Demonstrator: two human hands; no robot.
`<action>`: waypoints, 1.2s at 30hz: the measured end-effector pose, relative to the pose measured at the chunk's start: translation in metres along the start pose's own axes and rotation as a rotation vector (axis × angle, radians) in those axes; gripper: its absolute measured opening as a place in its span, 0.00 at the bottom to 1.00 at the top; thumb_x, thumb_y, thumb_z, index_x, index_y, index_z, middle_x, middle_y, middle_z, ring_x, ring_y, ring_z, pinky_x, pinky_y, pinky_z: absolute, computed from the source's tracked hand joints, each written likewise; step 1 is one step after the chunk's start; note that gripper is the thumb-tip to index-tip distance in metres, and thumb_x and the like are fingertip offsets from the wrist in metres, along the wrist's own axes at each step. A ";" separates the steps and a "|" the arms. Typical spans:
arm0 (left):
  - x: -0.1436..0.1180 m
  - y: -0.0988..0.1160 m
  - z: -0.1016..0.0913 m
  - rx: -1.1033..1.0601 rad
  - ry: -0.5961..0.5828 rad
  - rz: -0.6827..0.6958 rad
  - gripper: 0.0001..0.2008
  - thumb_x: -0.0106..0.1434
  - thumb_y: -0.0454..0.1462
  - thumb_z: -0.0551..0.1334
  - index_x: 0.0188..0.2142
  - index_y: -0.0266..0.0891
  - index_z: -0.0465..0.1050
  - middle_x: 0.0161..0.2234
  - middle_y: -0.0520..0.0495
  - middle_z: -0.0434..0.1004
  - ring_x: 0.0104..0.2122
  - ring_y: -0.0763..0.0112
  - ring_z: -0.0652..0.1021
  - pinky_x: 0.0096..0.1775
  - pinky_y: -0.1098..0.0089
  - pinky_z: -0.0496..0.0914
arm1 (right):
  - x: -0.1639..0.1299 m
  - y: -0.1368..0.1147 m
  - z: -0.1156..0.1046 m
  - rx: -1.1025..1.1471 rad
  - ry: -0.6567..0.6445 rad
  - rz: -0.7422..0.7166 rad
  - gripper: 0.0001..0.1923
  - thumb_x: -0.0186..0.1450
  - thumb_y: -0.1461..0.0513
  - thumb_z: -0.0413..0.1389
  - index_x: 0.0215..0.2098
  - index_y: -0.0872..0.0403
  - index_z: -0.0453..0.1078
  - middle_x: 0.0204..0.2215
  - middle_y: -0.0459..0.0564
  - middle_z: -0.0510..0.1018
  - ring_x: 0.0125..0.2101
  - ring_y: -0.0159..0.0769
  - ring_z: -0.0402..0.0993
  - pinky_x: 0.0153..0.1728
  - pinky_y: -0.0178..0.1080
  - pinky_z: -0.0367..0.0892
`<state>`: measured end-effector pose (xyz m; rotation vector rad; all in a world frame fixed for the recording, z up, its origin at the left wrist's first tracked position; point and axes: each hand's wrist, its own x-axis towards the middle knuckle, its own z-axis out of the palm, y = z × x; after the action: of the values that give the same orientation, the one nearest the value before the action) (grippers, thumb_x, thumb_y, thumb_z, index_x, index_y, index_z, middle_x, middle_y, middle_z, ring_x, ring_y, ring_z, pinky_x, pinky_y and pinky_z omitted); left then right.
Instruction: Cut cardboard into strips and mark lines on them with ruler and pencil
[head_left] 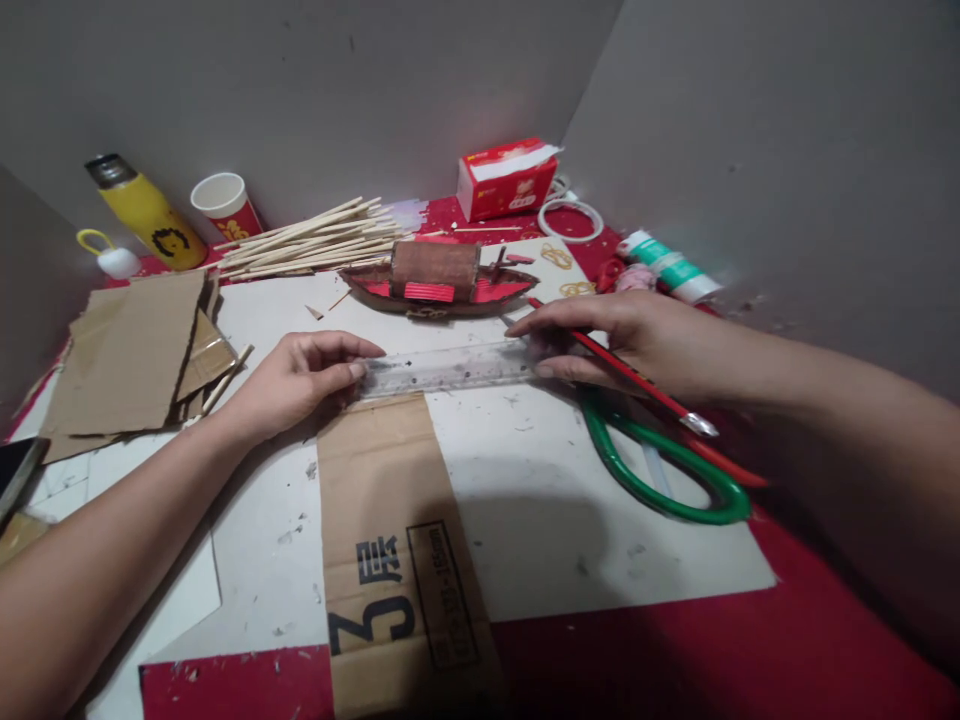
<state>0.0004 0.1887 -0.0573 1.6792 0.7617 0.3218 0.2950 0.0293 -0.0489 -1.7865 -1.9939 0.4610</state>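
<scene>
A clear plastic ruler lies crosswise at the far end of a brown cardboard strip printed with black characters. My left hand pinches the ruler's left end. My right hand presses its right end with the fingertips while a red pencil is held between the fingers, its metal end pointing back towards me. Just beyond the ruler stands a small red and brown cardboard boat model.
Green-handled scissors lie under my right wrist. Cardboard scraps are piled at the left, a bundle of wooden sticks behind. A yellow bottle, paper cup, tissue box, tape ring and glue tube line the back wall.
</scene>
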 end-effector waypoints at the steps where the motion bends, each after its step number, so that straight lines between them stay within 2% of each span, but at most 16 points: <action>1: 0.000 0.001 -0.002 0.025 0.008 0.005 0.16 0.57 0.40 0.68 0.44 0.34 0.80 0.22 0.53 0.74 0.22 0.76 0.69 0.26 0.74 0.63 | -0.001 -0.004 -0.003 0.042 0.000 0.013 0.21 0.66 0.51 0.57 0.50 0.54 0.76 0.35 0.52 0.82 0.34 0.42 0.78 0.36 0.43 0.73; 3: -0.002 0.004 -0.002 0.123 0.021 0.042 0.16 0.58 0.42 0.68 0.44 0.35 0.80 0.24 0.51 0.75 0.23 0.74 0.71 0.28 0.72 0.64 | -0.003 -0.014 -0.006 0.119 0.019 0.020 0.17 0.67 0.52 0.56 0.47 0.54 0.76 0.30 0.49 0.80 0.30 0.37 0.75 0.32 0.39 0.71; 7: -0.012 0.018 0.005 0.450 0.055 0.211 0.17 0.63 0.49 0.64 0.42 0.37 0.80 0.38 0.45 0.83 0.36 0.65 0.78 0.38 0.68 0.69 | 0.000 -0.036 -0.004 0.263 0.070 -0.038 0.12 0.66 0.57 0.60 0.45 0.53 0.77 0.31 0.47 0.80 0.31 0.34 0.74 0.31 0.35 0.69; 10: -0.026 0.030 0.010 0.705 0.048 0.306 0.22 0.65 0.52 0.61 0.48 0.39 0.79 0.44 0.44 0.83 0.41 0.60 0.80 0.41 0.67 0.69 | 0.010 -0.051 0.005 0.390 0.079 -0.048 0.09 0.65 0.59 0.60 0.43 0.54 0.77 0.28 0.45 0.78 0.28 0.32 0.73 0.30 0.34 0.68; 13: -0.035 0.036 0.006 1.020 0.010 0.263 0.24 0.67 0.53 0.57 0.52 0.42 0.78 0.36 0.44 0.84 0.33 0.58 0.80 0.32 0.66 0.65 | 0.025 -0.065 0.017 0.513 0.103 -0.019 0.07 0.63 0.61 0.61 0.39 0.55 0.76 0.22 0.43 0.74 0.24 0.31 0.71 0.27 0.35 0.67; 15: -0.036 0.037 0.001 1.135 -0.016 0.212 0.24 0.67 0.54 0.57 0.51 0.43 0.78 0.31 0.45 0.83 0.29 0.58 0.79 0.30 0.66 0.62 | 0.035 -0.072 0.025 0.562 0.121 0.001 0.06 0.62 0.62 0.61 0.38 0.55 0.75 0.21 0.42 0.74 0.23 0.32 0.71 0.27 0.35 0.67; 17: -0.034 0.037 -0.003 1.023 -0.038 0.205 0.22 0.66 0.52 0.59 0.52 0.43 0.77 0.32 0.46 0.83 0.29 0.61 0.78 0.30 0.67 0.63 | 0.044 -0.078 0.035 0.607 0.120 0.008 0.06 0.62 0.62 0.61 0.38 0.56 0.75 0.22 0.43 0.74 0.24 0.32 0.72 0.27 0.35 0.67; 20: -0.027 0.032 -0.006 0.620 -0.102 0.232 0.20 0.67 0.46 0.61 0.54 0.41 0.75 0.30 0.51 0.80 0.27 0.70 0.75 0.30 0.72 0.65 | 0.055 -0.084 0.047 0.637 0.089 -0.036 0.06 0.63 0.62 0.60 0.38 0.56 0.75 0.23 0.43 0.74 0.25 0.33 0.72 0.27 0.36 0.67; 23: -0.020 0.026 -0.010 0.426 -0.134 0.215 0.20 0.67 0.42 0.61 0.56 0.36 0.74 0.23 0.55 0.71 0.22 0.75 0.68 0.26 0.75 0.62 | 0.056 -0.083 0.051 0.569 0.187 -0.034 0.06 0.65 0.61 0.59 0.38 0.55 0.75 0.27 0.46 0.77 0.29 0.34 0.73 0.31 0.36 0.68; 25: -0.017 0.021 -0.014 0.439 -0.120 0.190 0.21 0.66 0.41 0.61 0.55 0.35 0.75 0.21 0.57 0.67 0.20 0.77 0.64 0.24 0.75 0.59 | 0.051 -0.079 0.047 0.600 0.307 0.056 0.09 0.69 0.58 0.56 0.42 0.54 0.75 0.33 0.49 0.80 0.34 0.36 0.76 0.35 0.38 0.71; 28: -0.013 0.015 -0.017 0.508 -0.111 0.158 0.20 0.66 0.43 0.62 0.54 0.38 0.78 0.20 0.57 0.64 0.20 0.77 0.60 0.23 0.76 0.56 | 0.031 -0.076 0.040 0.771 0.432 0.199 0.11 0.72 0.56 0.53 0.46 0.52 0.73 0.38 0.50 0.82 0.37 0.35 0.78 0.39 0.39 0.74; 32: -0.009 0.009 -0.015 0.541 -0.144 0.142 0.20 0.66 0.45 0.61 0.53 0.39 0.79 0.22 0.55 0.68 0.22 0.76 0.60 0.23 0.75 0.56 | -0.002 -0.090 0.040 0.924 0.503 0.286 0.13 0.73 0.52 0.53 0.47 0.49 0.75 0.40 0.49 0.81 0.39 0.35 0.78 0.40 0.38 0.73; 36: -0.006 0.006 -0.019 0.548 -0.170 0.113 0.22 0.65 0.46 0.61 0.54 0.38 0.78 0.23 0.53 0.71 0.23 0.74 0.63 0.25 0.74 0.59 | -0.021 -0.109 0.059 1.111 0.529 0.337 0.12 0.72 0.53 0.53 0.47 0.48 0.75 0.38 0.47 0.81 0.36 0.35 0.77 0.38 0.38 0.74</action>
<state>-0.0134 0.1994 -0.0458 2.2383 0.6634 0.0415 0.1740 -0.0027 -0.0457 -1.2726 -0.7646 0.8617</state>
